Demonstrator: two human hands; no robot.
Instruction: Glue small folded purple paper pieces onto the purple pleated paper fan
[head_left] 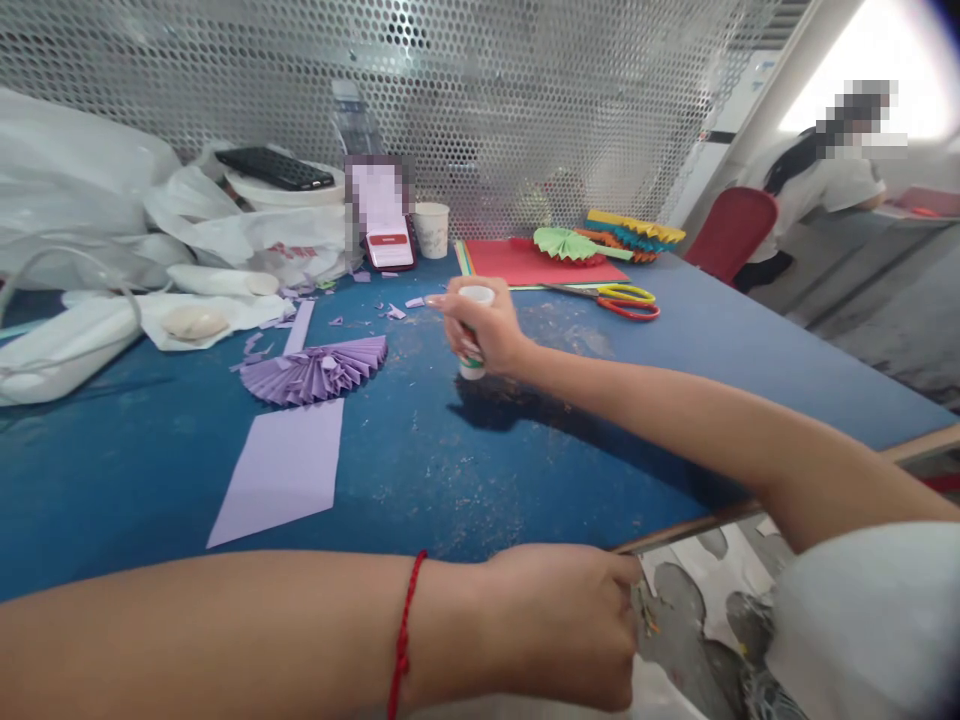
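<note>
In my right hand [495,330] is a small white tube with green on it, which looks like a glue stick [472,371]. The fingers wrap round it, and it stands upright just over the table, its shadow below. My left hand [566,625] is curled near the table's front edge, back of the hand upward; whatever its fingers may hold is hidden. A purple pleated paper fan [319,370] lies on the blue table to the left, over a narrow purple strip [300,328]. In front of it rests a flat purple paper piece [281,470].
Scissors [622,300] with yellow and red handles lie beside red paper sheets [502,262] and a green folded fan [566,244]. A paper cup [431,232], a phone [277,168], a bottle [356,120] and plastic bags [240,235] stand along the back. Another person [817,180] sits at right.
</note>
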